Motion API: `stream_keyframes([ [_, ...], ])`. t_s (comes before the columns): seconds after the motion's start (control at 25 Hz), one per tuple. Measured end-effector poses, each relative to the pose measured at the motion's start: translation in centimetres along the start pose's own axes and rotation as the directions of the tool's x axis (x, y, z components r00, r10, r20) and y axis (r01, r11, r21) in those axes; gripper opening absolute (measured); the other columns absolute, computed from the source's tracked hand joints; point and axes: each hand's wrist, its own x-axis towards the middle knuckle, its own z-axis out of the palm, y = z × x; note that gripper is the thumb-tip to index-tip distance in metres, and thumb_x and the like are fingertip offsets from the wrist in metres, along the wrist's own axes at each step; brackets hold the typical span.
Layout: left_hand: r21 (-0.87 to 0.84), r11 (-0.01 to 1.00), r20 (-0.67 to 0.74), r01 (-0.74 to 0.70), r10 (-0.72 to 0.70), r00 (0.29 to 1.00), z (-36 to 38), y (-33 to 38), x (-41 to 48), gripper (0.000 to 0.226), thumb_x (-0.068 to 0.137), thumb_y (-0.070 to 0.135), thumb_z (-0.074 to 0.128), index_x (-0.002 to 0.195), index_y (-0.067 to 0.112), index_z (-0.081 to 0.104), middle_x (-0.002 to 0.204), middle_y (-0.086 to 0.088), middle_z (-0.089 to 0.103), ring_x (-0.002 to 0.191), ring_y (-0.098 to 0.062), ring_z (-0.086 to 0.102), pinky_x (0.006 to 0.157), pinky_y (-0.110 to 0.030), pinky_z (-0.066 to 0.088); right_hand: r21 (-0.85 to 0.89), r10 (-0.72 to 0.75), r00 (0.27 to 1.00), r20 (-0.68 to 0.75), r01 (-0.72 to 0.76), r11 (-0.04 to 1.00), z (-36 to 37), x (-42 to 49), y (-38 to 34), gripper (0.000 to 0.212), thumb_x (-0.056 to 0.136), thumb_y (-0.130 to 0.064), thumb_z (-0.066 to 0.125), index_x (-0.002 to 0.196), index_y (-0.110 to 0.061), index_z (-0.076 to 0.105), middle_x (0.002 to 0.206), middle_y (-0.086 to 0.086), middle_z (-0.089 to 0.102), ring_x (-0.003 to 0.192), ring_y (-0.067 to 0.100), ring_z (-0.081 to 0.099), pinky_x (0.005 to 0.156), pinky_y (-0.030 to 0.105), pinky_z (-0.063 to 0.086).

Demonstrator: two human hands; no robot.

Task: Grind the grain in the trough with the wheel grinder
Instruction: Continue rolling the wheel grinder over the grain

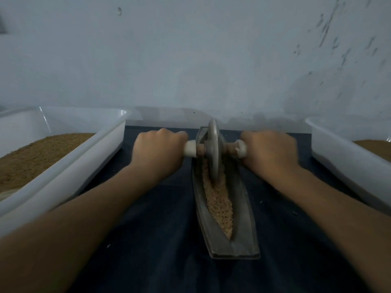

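Both hands grip the wheel's axle handles: left hand (157, 150), right hand (269, 152). The wheel (212, 150) stands upright in the far end of the trough (243, 235), cutting into the grain (220, 208). White tubs flank the dark cloth (152, 240): left tub (84, 155), right tub (347, 161), both holding brown meal.

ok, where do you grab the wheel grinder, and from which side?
By the axle handles either side of the upright disc, one hand per side, from above. The axle sticks out level across the narrow trough; the disc's rim sits in the grain. The left hand and right hand grip there.
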Motion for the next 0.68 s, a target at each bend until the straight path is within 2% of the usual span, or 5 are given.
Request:
stream_keyframes([
  [0.16,-0.008,1.0,0.095,0.007,-0.006,0.995,-0.7,0.2,2.3,0.007,0.089,0.029,0.059,0.096,0.027,0.059,0.077,0.002,0.051,0.07,-0.024,0.058,0.056,-0.032,0.037,0.078,0.03,0.987,0.159,-0.043,0.996,0.2,1.9,0.1,0.014,0.092,-0.034,0.062,0.082,-0.026,0.057,0.084,0.0,0.065,0.066,0.022,0.052,0.057,0.029,0.037],
  [0.32,0.005,0.978,-0.217,-0.208,0.204,0.955,-1.5,-1.0,-4.1,0.025,0.066,0.04,0.053,0.073,0.035,0.03,0.056,0.013,0.016,0.043,-0.013,0.013,0.048,-0.018,0.006,0.035,-0.114,0.965,-0.236,0.126,0.991,-1.3,-5.6,1.8,0.027,0.068,-0.045,0.056,0.064,-0.03,0.033,0.053,-0.014,0.012,0.045,0.003,0.007,0.048,0.015,0.007],
  [0.4,-0.045,0.98,-0.202,-0.195,0.182,0.962,-0.8,-1.3,-3.8,0.03,0.063,0.039,0.05,0.074,0.035,0.022,0.055,0.014,0.012,0.043,-0.01,0.006,0.05,-0.017,0.004,0.038,-0.116,0.972,-0.206,0.126,0.991,-0.9,-5.2,1.9,0.023,0.064,-0.043,0.055,0.065,-0.029,0.036,0.053,-0.013,0.008,0.047,0.004,0.002,0.052,0.015,0.004],
  [0.56,-0.075,0.993,0.077,0.087,-0.081,0.994,0.3,0.6,1.2,0.009,0.085,0.029,0.061,0.083,0.028,0.052,0.071,0.003,0.053,0.056,-0.019,0.043,0.052,-0.031,0.04,-0.036,-0.01,0.999,0.042,0.011,0.999,-0.7,1.9,-1.3,0.007,0.087,-0.03,0.066,0.087,-0.025,0.062,0.074,-0.004,0.059,0.065,0.023,0.057,0.056,0.026,0.032],
  [0.68,-0.079,0.993,0.157,0.083,-0.07,0.985,-0.2,0.6,2.5,0.006,0.09,0.03,0.06,0.095,0.027,0.06,0.08,0.001,0.055,0.069,-0.023,0.054,0.06,-0.034,0.041,0.038,0.003,0.984,0.18,-0.01,0.999,-0.9,3.3,-0.9,0.011,0.091,-0.033,0.063,0.099,-0.027,0.067,0.094,0.002,0.067,0.084,0.027,0.065,0.065,0.031,0.04],
])
